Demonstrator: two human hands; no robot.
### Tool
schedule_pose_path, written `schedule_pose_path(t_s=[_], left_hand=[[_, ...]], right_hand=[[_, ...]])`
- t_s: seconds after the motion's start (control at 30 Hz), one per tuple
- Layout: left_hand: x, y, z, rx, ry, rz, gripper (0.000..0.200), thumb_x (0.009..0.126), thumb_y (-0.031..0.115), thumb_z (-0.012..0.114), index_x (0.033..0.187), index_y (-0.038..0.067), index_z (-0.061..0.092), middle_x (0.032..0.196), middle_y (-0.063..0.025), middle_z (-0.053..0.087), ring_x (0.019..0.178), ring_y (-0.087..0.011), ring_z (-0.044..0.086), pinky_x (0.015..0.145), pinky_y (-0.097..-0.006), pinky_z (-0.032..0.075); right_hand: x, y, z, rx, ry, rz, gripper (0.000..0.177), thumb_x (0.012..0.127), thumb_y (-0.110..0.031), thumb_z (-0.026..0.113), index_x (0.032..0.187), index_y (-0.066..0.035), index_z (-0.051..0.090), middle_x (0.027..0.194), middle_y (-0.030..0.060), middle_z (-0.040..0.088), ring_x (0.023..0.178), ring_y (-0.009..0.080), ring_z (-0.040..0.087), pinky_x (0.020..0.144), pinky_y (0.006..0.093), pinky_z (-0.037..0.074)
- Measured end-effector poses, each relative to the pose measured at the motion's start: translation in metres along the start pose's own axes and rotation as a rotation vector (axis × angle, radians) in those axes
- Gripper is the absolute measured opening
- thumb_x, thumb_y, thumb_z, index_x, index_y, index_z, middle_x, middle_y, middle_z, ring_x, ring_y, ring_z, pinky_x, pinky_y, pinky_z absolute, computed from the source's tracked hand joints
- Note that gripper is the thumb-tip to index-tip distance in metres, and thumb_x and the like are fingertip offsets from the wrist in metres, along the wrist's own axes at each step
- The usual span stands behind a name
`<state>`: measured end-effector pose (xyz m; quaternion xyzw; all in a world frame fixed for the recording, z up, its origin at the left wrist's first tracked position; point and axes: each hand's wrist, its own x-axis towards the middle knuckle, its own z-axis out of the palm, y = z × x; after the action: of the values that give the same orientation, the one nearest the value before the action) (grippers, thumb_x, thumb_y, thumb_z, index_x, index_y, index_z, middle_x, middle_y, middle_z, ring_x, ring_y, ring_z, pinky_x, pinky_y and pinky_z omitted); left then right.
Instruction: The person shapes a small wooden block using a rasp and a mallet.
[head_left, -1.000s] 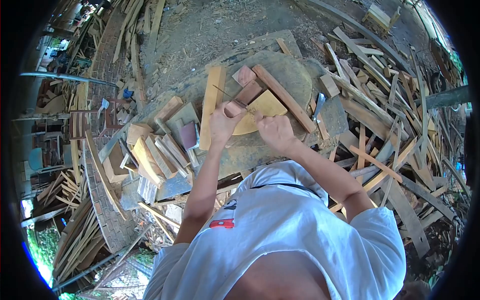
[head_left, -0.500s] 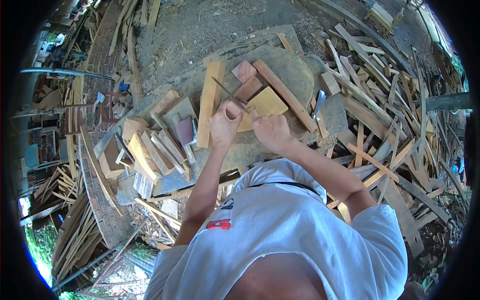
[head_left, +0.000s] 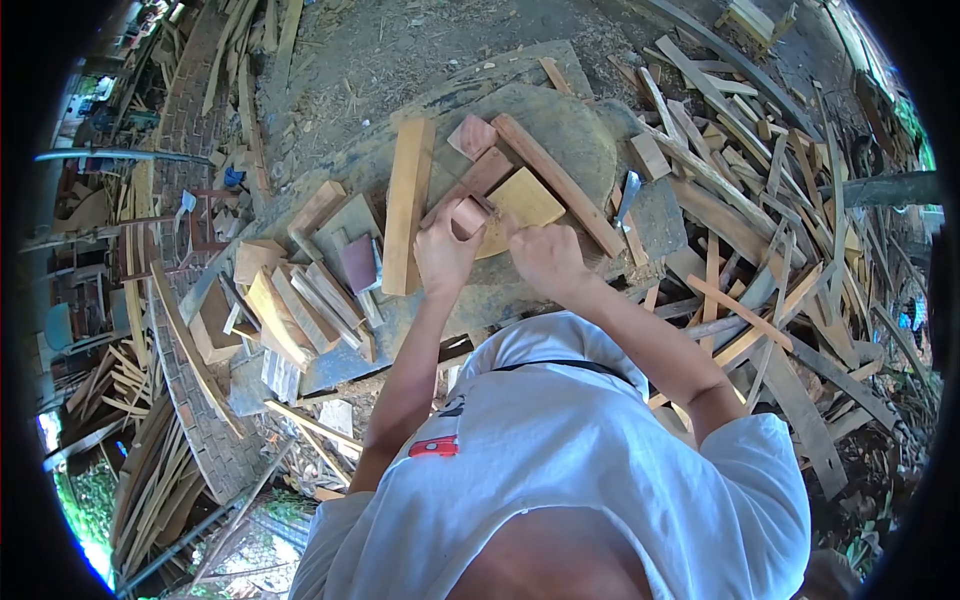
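Far left I see a crowd of cut blocks (head_left: 300,295) packed against the slab's left edge, no free room there. Next a pale plank (head_left: 405,205) lies lengthwise on the round work slab (head_left: 575,125), just left of the hands. My left hand (head_left: 445,255) is curled, thumb and fingers pinching a small pinkish block (head_left: 468,215) held at the near corner of a yellow wedge (head_left: 527,198). Block touches the wedge or sits just over it, can't tell which. Right hand (head_left: 545,262) is balled up at the wedge's near edge, touching it; can't tell if it grips anything. A reddish batten (head_left: 555,180) runs diagonally right of the wedge. Bare slab beyond it, far side. Right edge: a metal tool (head_left: 628,200), then a scrap pile (head_left: 770,200), tight.
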<state>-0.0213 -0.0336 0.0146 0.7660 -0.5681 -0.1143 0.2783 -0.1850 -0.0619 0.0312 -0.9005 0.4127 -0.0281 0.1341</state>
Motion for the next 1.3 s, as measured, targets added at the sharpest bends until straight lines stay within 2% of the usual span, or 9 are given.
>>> schedule_pose_path(t_s=[0.17,0.23,0.37,0.77,0.8,0.87,0.97,1.03,1.3], left_hand=[[0.007,0.001,0.002,0.042,0.004,0.029,0.049,0.065,0.024,0.079,0.108,0.005,0.062,0.099,-0.0181,0.066,0.089,-0.0338,0.065,0.079,-0.0383,0.052],[0.005,-0.001,0.003,-0.016,0.051,0.115,0.046,0.064,0.022,0.079,0.104,0.006,0.063,0.095,-0.0183,0.067,0.087,-0.0341,0.065,0.078,-0.041,0.052],[0.004,0.004,0.0,0.048,-0.034,-0.014,0.045,0.064,0.02,0.078,0.104,0.006,0.063,0.097,-0.0173,0.066,0.087,-0.0343,0.064,0.077,-0.0416,0.052],[0.007,0.001,0.0,0.066,-0.035,0.064,0.044,0.064,0.016,0.077,0.105,0.008,0.062,0.101,-0.0161,0.065,0.089,-0.0344,0.064,0.078,-0.0424,0.052],[0.008,-0.001,0.001,0.075,-0.024,0.083,0.046,0.065,0.02,0.078,0.105,0.007,0.062,0.096,-0.0176,0.066,0.085,-0.0348,0.065,0.075,-0.0416,0.052],[0.004,-0.003,0.003,0.08,-0.014,0.094,0.047,0.066,0.024,0.078,0.106,0.005,0.061,0.091,-0.0191,0.066,0.081,-0.0351,0.066,0.072,-0.0407,0.053],[0.003,-0.007,0.004,0.014,0.055,0.106,0.049,0.065,0.027,0.079,0.105,0.005,0.061,0.087,-0.0195,0.066,0.079,-0.0358,0.066,0.071,-0.0408,0.053],[0.003,-0.006,0.004,0.086,0.036,0.033,0.051,0.065,0.029,0.08,0.106,0.006,0.061,0.083,-0.0194,0.066,0.078,-0.0362,0.066,0.07,-0.041,0.053],[0.008,-0.001,-0.005,0.102,0.023,0.067,0.051,0.066,0.028,0.079,0.108,0.006,0.062,0.087,-0.0197,0.067,0.083,-0.0353,0.065,0.074,-0.0406,0.053]], right_hand=[[0.027,0.003,0.009,0.023,0.054,0.087,0.017,0.085,-0.014,0.048,0.098,-0.005,0.056,0.069,0.0115,0.067,0.063,0.0252,0.068,0.051,0.0379,0.052],[0.021,0.006,0.009,0.015,0.061,0.085,0.017,0.085,-0.014,0.048,0.097,-0.005,0.056,0.068,0.0108,0.067,0.062,0.0247,0.068,0.05,0.037,0.052],[-0.001,0.001,0.004,-0.002,0.052,0.053,0.02,0.081,-0.011,0.05,0.099,-0.005,0.054,0.063,0.0123,0.065,0.059,0.0231,0.067,0.045,0.0358,0.05],[-0.01,0.001,-0.004,0.034,0.062,0.028,0.03,0.079,-0.01,0.05,0.108,-0.002,0.053,0.061,0.012,0.064,0.054,0.0252,0.065,0.044,0.0372,0.049],[-0.009,0.0,-0.005,0.038,0.057,0.029,0.03,0.079,-0.01,0.05,0.108,-0.002,0.053,0.061,0.012,0.064,0.054,0.0252,0.065,0.044,0.0372,0.049],[-0.004,-0.002,-0.005,0.039,0.0,0.056,0.021,0.083,-0.011,0.049,0.102,-0.003,0.054,0.067,0.0116,0.067,0.062,0.0258,0.068,0.049,0.0359,0.053],[0.01,-0.007,0.0,0.025,0.054,0.075,0.019,0.083,-0.012,0.049,0.1,-0.004,0.054,0.068,0.011,0.067,0.063,0.026,0.068,0.05,0.0368,0.053],[0.018,-0.006,0.001,0.03,0.04,0.089,0.018,0.084,-0.013,0.049,0.099,-0.004,0.054,0.068,0.0108,0.067,0.063,0.026,0.068,0.05,0.0373,0.053],[0.011,0.003,-0.001,0.017,-0.007,0.125,0.014,0.086,-0.013,0.048,0.094,-0.005,0.054,0.068,0.0104,0.067,0.063,0.0259,0.068,0.052,0.0378,0.053]])
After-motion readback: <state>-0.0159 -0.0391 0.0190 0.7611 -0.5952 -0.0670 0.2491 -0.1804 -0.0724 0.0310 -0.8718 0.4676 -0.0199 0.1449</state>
